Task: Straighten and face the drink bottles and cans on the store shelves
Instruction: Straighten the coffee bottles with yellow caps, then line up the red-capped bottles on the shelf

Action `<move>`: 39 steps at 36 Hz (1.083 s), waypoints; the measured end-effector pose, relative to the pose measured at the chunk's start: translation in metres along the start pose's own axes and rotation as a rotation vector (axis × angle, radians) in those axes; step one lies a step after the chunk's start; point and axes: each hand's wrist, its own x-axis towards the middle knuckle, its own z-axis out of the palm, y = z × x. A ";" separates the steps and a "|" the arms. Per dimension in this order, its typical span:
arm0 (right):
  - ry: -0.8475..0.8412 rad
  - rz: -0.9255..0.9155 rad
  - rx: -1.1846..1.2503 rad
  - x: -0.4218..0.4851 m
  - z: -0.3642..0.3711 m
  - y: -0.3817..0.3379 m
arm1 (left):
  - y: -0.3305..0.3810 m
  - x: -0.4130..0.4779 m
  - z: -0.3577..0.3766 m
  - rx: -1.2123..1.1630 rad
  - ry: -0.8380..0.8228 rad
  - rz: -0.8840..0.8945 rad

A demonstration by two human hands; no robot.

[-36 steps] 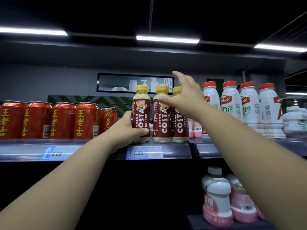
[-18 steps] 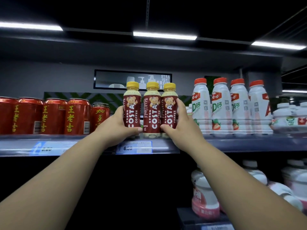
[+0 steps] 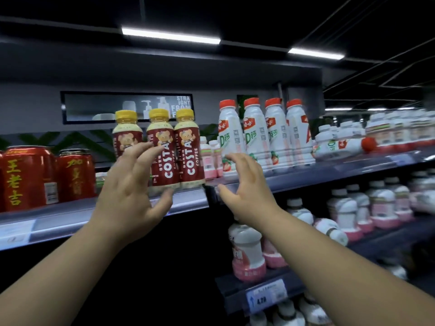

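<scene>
- Coffee bottles, three of them with yellow caps, stand upright and touching in a row at the front of the upper shelf, labels toward us.
- Our left hand hovers spread-fingered in front of the leftmost one, gripping nothing. Our right hand hangs apart from it, fingers loosely curved and empty, before the shelf lip just right of the row.
- We judge the nearest risk to be a brush from the left hand: the three stand close to the lip and touch each other, so one knock could topple the row forward.
- If we move the right hand rightward carelessly, it could clip the tall white bottles. We count four upright, red-capped and tall enough to tip.
- One fallen white bottle lies on its side beyond them. It is round, so it may roll off the shelf if we nudge it.
- Small pink bottles sit behind the gap, seemingly two, though blur makes that uncertain.
- Red cans: we count two in plain view at the left.
</scene>
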 end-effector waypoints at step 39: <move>-0.121 0.163 0.059 0.083 -0.050 0.109 | 0.107 0.110 0.142 -0.272 -0.155 -0.697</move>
